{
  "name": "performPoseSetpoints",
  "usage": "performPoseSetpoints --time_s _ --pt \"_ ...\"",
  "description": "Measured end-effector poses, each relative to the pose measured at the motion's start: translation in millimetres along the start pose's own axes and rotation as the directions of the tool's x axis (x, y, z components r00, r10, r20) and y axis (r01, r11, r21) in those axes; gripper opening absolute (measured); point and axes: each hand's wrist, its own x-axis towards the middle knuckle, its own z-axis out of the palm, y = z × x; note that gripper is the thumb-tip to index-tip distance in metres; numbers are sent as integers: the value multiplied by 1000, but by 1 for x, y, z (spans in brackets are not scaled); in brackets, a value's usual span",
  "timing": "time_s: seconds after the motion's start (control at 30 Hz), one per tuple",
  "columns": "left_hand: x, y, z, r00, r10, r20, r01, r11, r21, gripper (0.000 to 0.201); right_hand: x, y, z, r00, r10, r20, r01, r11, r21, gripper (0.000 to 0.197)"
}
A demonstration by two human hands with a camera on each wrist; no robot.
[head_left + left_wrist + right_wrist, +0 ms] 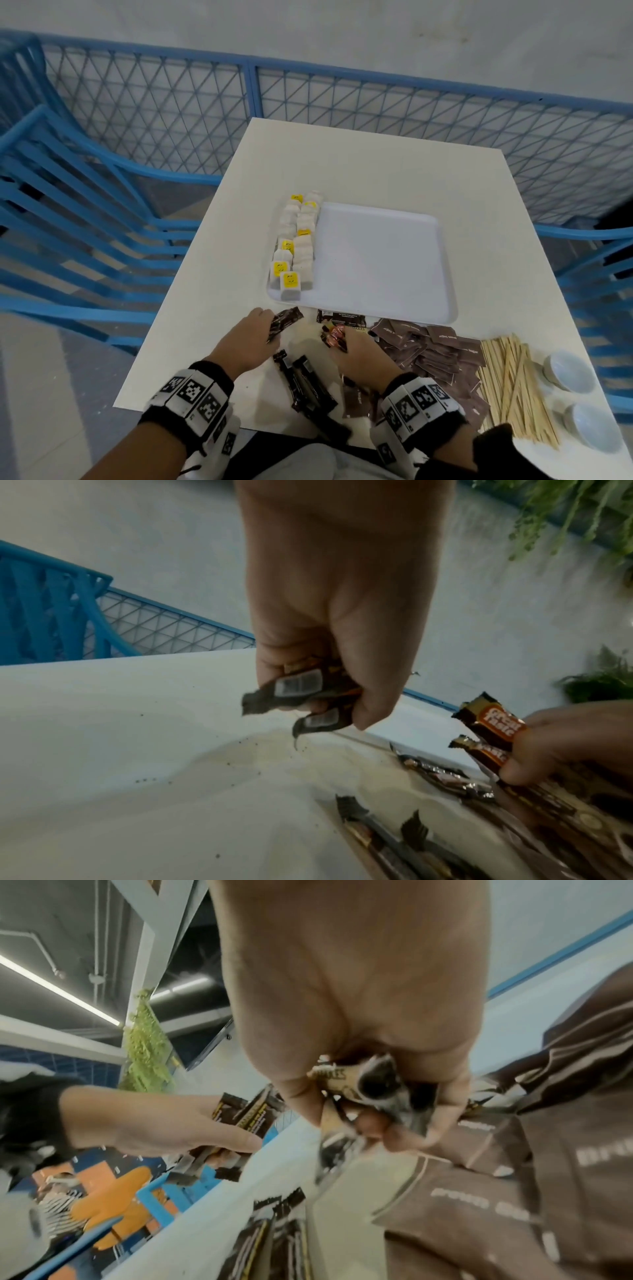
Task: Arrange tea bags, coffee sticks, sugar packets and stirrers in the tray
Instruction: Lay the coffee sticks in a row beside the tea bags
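A white tray (383, 260) lies mid-table with rows of tea bags (296, 245) along its left edge. My left hand (251, 337) grips a couple of dark coffee sticks (282, 323) just before the tray's near left corner; in the left wrist view the coffee sticks (308, 693) poke out between thumb and fingers of the left hand (329, 631). My right hand (363, 356) holds more coffee sticks (334, 337), bunched in its curled fingers (441, 1096). Loose coffee sticks (306, 383) lie between my wrists. Brown sugar packets (431, 353) and wooden stirrers (513, 383) lie to the right.
Two small white bowls (570, 371) sit at the table's near right corner. Blue chairs (68, 212) and a blue mesh fence (308, 102) surround the white table (376, 164). Another coffee pack (340, 317) lies against the tray's front rim.
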Motion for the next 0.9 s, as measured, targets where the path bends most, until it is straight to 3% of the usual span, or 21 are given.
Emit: performPoseSetpoints --time_s 0.1,0.2,0.27,0.33,0.43,0.53,0.73,0.9 --pt "-6 -2 -5 998 -57 -21 53 990 -133 21 1 0 -2 997 31 70 -34 998 48 10" --pt "-13 -2 -5 993 -121 -2 120 984 -129 27 2 -5 5 972 20 233 -39 996 75 35" --pt "-16 -1 -1 993 -121 17 122 987 -103 28 7 -7 12 967 5 253 2 1000 -27 62" --pt "-16 1 4 988 -118 97 127 987 -96 22 14 -4 19 970 10 244 41 979 -201 76" --pt "-13 6 13 968 -144 207 166 982 -93 30 18 -2 24 971 -1 241 91 926 -366 61" --pt "-12 5 27 960 -159 231 175 983 -53 48 17 -3 27 971 -80 226 166 902 -398 38" --pt "-6 6 36 957 -166 236 185 981 -60 36 17 0 20 974 -53 221 119 947 -299 37" --pt "-5 7 35 943 -305 130 314 948 -54 48 14 1 1 976 -79 205 108 985 -135 26"
